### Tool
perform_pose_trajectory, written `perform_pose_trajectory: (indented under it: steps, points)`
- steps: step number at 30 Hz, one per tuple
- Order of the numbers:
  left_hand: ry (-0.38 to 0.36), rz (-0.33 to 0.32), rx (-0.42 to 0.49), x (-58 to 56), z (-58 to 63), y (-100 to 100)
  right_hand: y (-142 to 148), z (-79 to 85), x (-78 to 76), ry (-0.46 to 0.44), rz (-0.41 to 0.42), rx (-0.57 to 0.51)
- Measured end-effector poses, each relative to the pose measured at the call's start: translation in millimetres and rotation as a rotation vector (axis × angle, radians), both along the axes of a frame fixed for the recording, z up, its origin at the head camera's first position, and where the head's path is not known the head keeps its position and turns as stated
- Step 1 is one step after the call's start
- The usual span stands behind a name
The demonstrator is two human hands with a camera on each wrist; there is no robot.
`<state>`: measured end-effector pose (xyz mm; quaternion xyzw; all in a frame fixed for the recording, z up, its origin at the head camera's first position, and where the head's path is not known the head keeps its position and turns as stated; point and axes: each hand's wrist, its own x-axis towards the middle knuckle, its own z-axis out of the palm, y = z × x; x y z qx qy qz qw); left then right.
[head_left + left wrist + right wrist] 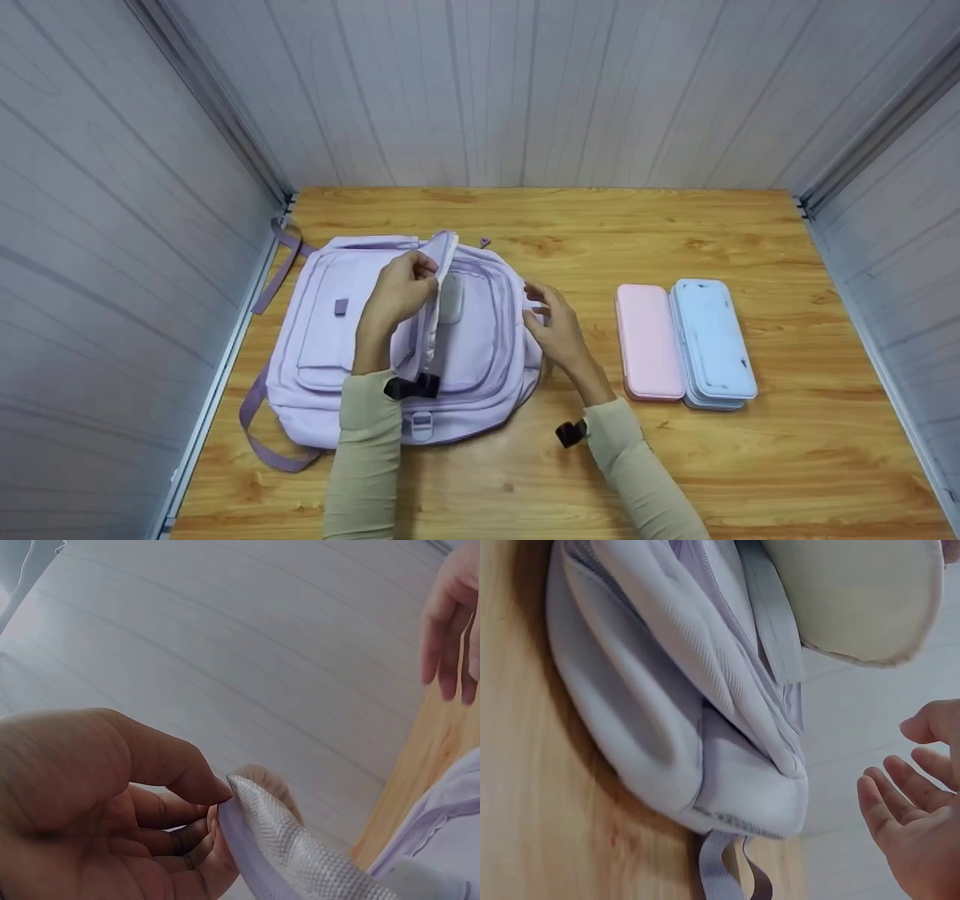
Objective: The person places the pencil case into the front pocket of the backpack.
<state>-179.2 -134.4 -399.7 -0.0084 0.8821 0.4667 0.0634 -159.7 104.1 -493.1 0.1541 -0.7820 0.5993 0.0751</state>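
Observation:
A lavender backpack (330,270) lies flat on the wooden table, its front pocket unzipped. My left hand (397,292) pinches the edge of the pocket's flap (289,847) between thumb and fingers, holding it up and folded back to the left. Inside the opened pocket a small whitish rounded object (451,300) shows, partly hidden by the flap. My right hand (559,326) is at the bag's right end, fingers spread and relaxed. In the right wrist view that hand (922,802) has nothing in its grasp, and the flap's pale lining hangs above the pocket.
To the right, a pink case (651,341) and a light blue case (714,337) lie side by side on the table (810,442). Purple straps (262,442) trail from the bag's left side. Pale panel walls (495,90) stand at the back and both sides.

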Motion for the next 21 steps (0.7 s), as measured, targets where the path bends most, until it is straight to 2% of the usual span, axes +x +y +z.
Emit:
perform_pose_trajectory:
  steps: [5, 9, 15, 21]
  points:
    - [0.013, 0.012, -0.001, -0.9, -0.9, 0.1, 9.4, -3.4, 7.5, 0.011, -0.046, -0.01]
    - [0.011, 0.008, -0.002, -1.8, -2.0, 0.0, 17.5, -5.4, 13.6, -0.013, -0.078, -0.015]
    - [0.013, 0.01, 0.006, -1.7, -1.8, -0.5, 30.4, -7.9, 20.4, -0.001, -0.131, 0.019]
    - [0.006, 0.001, 0.003, -2.0, -0.7, -1.5, 44.7, -12.3, 29.2, -0.013, -0.223, 0.067]
